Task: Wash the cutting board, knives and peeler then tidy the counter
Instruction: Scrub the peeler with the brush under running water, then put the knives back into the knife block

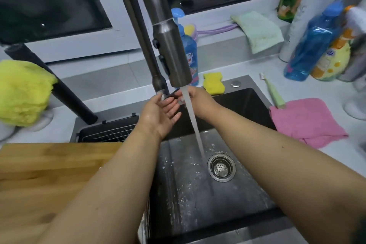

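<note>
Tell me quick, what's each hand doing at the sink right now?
Left hand: open, palm up with wet fingers straight beside the water stream, holding nothing.
Right hand: under the faucet head, fingers hidden behind the stream; cannot be told.

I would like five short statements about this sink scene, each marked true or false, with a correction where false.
1. Water runs from the steel pull-down tap into the dark sink. True.
2. The left hand grips a knife. False: its palm is open and it holds nothing.
3. The wooden cutting board lies inside the sink under the water. False: it sits to the left of the basin, away from the stream.
4. A pink cloth lies on the white counter to the right of the sink. True.
5. The yellow sponge sits on the round metal drain strainer. False: it rests at the back rim of the sink, beside the blue soap bottle.
</note>
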`<state>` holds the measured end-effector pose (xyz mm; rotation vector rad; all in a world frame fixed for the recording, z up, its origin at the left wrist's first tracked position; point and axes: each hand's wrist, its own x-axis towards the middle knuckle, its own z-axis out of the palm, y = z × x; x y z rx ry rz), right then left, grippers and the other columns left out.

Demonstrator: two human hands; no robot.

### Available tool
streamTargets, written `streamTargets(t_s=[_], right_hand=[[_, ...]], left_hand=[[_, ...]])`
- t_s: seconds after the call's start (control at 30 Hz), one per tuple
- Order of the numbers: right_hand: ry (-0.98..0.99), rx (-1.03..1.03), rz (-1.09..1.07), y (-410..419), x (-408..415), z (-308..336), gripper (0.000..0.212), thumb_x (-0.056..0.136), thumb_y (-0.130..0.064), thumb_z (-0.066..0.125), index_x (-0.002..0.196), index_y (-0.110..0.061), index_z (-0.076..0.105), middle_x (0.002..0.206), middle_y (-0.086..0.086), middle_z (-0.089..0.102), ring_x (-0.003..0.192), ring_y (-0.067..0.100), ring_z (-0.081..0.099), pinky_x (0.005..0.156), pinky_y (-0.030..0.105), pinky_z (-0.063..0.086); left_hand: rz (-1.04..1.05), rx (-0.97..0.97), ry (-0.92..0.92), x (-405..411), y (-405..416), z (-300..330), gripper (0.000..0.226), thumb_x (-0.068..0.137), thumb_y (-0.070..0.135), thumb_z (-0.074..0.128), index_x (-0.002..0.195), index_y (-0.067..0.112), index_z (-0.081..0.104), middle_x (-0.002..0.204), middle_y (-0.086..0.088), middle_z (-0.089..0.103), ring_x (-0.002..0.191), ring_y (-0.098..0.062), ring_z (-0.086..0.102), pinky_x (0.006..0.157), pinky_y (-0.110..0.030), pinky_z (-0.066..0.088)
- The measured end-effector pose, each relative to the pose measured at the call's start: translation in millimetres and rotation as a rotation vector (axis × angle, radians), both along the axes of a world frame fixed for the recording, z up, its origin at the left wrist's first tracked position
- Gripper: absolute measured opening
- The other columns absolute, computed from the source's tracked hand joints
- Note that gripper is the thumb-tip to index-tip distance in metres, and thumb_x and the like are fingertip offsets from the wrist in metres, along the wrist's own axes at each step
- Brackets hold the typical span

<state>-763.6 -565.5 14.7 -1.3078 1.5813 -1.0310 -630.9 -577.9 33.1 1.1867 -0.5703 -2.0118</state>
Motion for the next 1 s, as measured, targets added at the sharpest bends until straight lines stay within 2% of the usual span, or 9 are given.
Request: streamTargets(t_s=[0.17, 0.33, 0.4, 0.5, 0.6, 0.7, 0.8, 0.87, 1.0], right_hand=[[-0.024, 0.049, 0.013, -8.6, 1.4, 3.1, 0.034, 0.092, 0.005, 0.048, 0.119, -0.011, 0.059, 0.105, -0.002, 0.062, 0.110, 0.016, 0.058, 0.103, 0.035, 0.045], [-0.011, 0.068, 0.050, 4.8, -2.6, 3.2, 0.034, 0.094, 0.001, 0.047, 0.125, -0.011, 0.056, 0.116, 0.003, 0.059, 0.107, 0.012, 0.054, 0.089, 0.027, 0.046], [-0.030, 0.099, 0.031, 14.4, -0.3, -5.2, 0.026, 0.093, -0.005, 0.053, 0.117, -0.011, 0.060, 0.106, 0.003, 0.061, 0.098, 0.014, 0.056, 0.081, 0.027, 0.048], [0.106, 0.173, -0.035, 30.4, 7.0, -26.2, 0.015, 0.081, -0.007, 0.069, 0.080, -0.019, 0.060, 0.076, 0.000, 0.061, 0.079, 0.020, 0.061, 0.077, 0.037, 0.052], [0.303, 0.230, -0.070, 48.0, 16.9, -38.0, 0.032, 0.073, -0.002, 0.065, 0.058, -0.019, 0.043, 0.058, 0.002, 0.051, 0.067, 0.031, 0.066, 0.060, 0.033, 0.051], [0.296, 0.305, -0.031, 59.2, 24.4, -46.0, 0.032, 0.075, 0.002, 0.062, 0.058, -0.017, 0.042, 0.059, 0.004, 0.051, 0.053, 0.023, 0.062, 0.044, 0.021, 0.044], [0.279, 0.376, 0.044, 64.7, 28.7, -46.8, 0.018, 0.074, -0.012, 0.070, 0.086, -0.019, 0.058, 0.085, 0.003, 0.060, 0.072, 0.019, 0.063, 0.059, 0.027, 0.050], [0.282, 0.441, 0.088, 66.0, 30.6, -43.6, 0.052, 0.076, -0.024, 0.071, 0.123, -0.021, 0.051, 0.104, 0.001, 0.054, 0.089, 0.018, 0.058, 0.073, 0.024, 0.045], [0.266, 0.410, 0.081, 63.5, 36.9, -33.1, 0.072, 0.080, -0.031, 0.069, 0.142, -0.016, 0.038, 0.134, 0.007, 0.051, 0.116, 0.022, 0.053, 0.090, 0.025, 0.042]], left_hand=[[0.018, -0.003, -0.061, 0.3, -13.3, 4.0, 0.048, 0.100, 0.040, 0.037, 0.117, 0.001, 0.057, 0.126, -0.013, 0.058, 0.122, -0.025, 0.051, 0.111, -0.041, 0.034], [-0.068, -0.032, -0.196, 3.7, -8.7, -7.1, 0.042, 0.099, 0.044, 0.038, 0.106, 0.009, 0.061, 0.112, -0.008, 0.062, 0.109, -0.022, 0.056, 0.099, -0.040, 0.040], [-0.119, -0.040, -0.281, 6.7, 0.7, -14.4, 0.035, 0.098, 0.042, 0.044, 0.102, 0.012, 0.062, 0.105, -0.008, 0.063, 0.100, -0.020, 0.058, 0.093, -0.039, 0.043], [-0.173, -0.113, -0.510, 13.6, 20.8, -30.0, 0.011, 0.094, 0.022, 0.059, 0.088, 0.013, 0.057, 0.082, -0.005, 0.059, 0.076, -0.016, 0.057, 0.075, -0.033, 0.050], [-0.183, -0.170, -0.698, 26.5, 33.9, -46.9, 0.029, 0.086, -0.001, 0.065, 0.071, 0.015, 0.046, 0.065, -0.007, 0.048, 0.057, -0.015, 0.048, 0.049, -0.025, 0.046], [-0.170, -0.177, -0.719, 37.6, 42.2, -55.2, 0.040, 0.082, -0.009, 0.065, 0.061, 0.015, 0.041, 0.057, -0.007, 0.044, 0.051, -0.016, 0.045, 0.043, -0.025, 0.043], [-0.155, -0.136, -0.614, 43.1, 49.6, -52.7, 0.027, 0.084, -0.003, 0.066, 0.066, 0.012, 0.051, 0.064, -0.008, 0.050, 0.056, -0.016, 0.050, 0.049, -0.023, 0.048], [-0.180, -0.086, -0.513, 47.2, 54.0, -44.3, 0.008, 0.089, 0.015, 0.067, 0.084, 0.013, 0.061, 0.079, -0.006, 0.056, 0.072, -0.016, 0.054, 0.068, -0.027, 0.048], [-0.045, -0.062, -0.462, 62.2, 54.7, -38.0, 0.046, 0.083, 0.033, 0.072, 0.122, 0.016, 0.055, 0.114, -0.003, 0.058, 0.110, -0.021, 0.053, 0.085, -0.034, 0.047]])
